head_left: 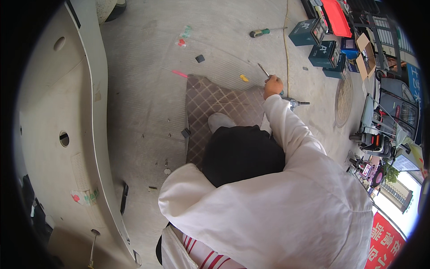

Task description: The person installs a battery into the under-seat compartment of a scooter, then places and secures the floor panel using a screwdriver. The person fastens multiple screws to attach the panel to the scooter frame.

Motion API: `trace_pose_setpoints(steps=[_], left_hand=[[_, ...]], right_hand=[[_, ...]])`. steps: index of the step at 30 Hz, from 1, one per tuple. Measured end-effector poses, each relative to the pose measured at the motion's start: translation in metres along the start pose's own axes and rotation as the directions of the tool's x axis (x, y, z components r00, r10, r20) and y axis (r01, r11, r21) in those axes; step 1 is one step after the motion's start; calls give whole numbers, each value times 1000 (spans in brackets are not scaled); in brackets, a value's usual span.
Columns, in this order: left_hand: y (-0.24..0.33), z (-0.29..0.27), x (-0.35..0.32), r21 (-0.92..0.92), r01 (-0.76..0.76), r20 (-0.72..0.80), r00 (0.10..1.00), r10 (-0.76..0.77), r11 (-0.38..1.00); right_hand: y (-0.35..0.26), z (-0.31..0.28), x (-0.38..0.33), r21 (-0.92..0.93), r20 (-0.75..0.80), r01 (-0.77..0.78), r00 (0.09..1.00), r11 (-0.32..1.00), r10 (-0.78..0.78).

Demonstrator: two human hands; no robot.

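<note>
My right hand [273, 86] is stretched out over the right edge of a brown checked mat [201, 101], its fingers closed round a screwdriver [263, 69]. The screwdriver's metal shaft points away to the upper left; most of its handle is hidden in the fist. Just below that hand a power drill [292, 103] lies on the ground, its bit toward the right. My left hand cannot be seen; the bent white left sleeve [179, 190] ends out of sight beneath my body.
A large pale panel [58, 112] fills the left side. Around the mat lie a pink-handled screwdriver [180, 73], a green-handled screwdriver [260, 32], a yellow piece [244, 78] and small black blocks [200, 58]. Dark green boxes [323, 54], a cable [287, 54] and a manhole cover [344, 101] are at right.
</note>
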State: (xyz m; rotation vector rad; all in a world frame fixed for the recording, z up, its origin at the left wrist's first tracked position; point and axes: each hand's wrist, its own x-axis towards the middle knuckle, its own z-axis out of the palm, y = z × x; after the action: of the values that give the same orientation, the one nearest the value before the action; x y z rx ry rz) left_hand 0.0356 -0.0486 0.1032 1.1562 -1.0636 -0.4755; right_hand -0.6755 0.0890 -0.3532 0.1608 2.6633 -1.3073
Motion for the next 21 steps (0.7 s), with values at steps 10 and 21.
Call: trace_pose_setpoints(steps=[10, 21], left_hand=[[1, -31, 16, -178, 182, 145, 977, -157, 967], [11, -60, 28, -140, 201, 158, 971, -178, 970]], right_hand=[[17, 3, -16, -133, 266, 231, 945, 964, -190], [-59, 67, -171, 176, 922, 660, 149, 730, -358]])
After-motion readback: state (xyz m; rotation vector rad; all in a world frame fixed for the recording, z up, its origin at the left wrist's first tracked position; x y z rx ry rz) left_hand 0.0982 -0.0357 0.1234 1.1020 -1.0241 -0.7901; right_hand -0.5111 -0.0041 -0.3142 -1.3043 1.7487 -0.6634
